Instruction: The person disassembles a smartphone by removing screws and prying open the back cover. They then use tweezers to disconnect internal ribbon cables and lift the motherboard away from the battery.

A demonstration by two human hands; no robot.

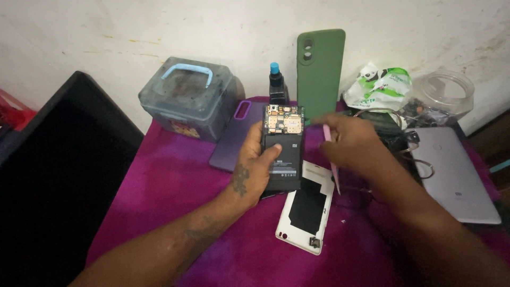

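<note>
Opened phone (283, 151) held upright-ish above the purple cloth (175, 180), back off, circuit board and black battery exposed. Left hand (254, 167) clamped around the phone's lower half, thumb pressed across the battery face. Right hand (350, 143) closed on a thin pink pry tool (333, 165), tip end somewhere near the phone's upper right edge; exact contact point blurred, cannot tell whether touching. Removed white back cover (307, 210) lying inner side up on the cloth just below the phone. Purple case (234, 141) flat behind the left hand; green case (320, 69) leaning on the wall; dark bottle with blue cap (276, 85) beside it; grey lidded box with blue handle (186, 98) further left. Tangle of cables (393, 135), a crumpled bag (380, 87), a clear jar (443, 93) and a silver laptop (457, 170) to the right; dark screen (58, 175) at far left. Risks, as judged: tool slipping off the edge and scraping the board or small parts; tool tip digging into the battery and puncturing it, likely if levered hard; thumb pressure bending the battery; phone sliding from a one-handed grip onto the back cover; bottle tipping onto the cloth if knocked by an elbow.
</note>
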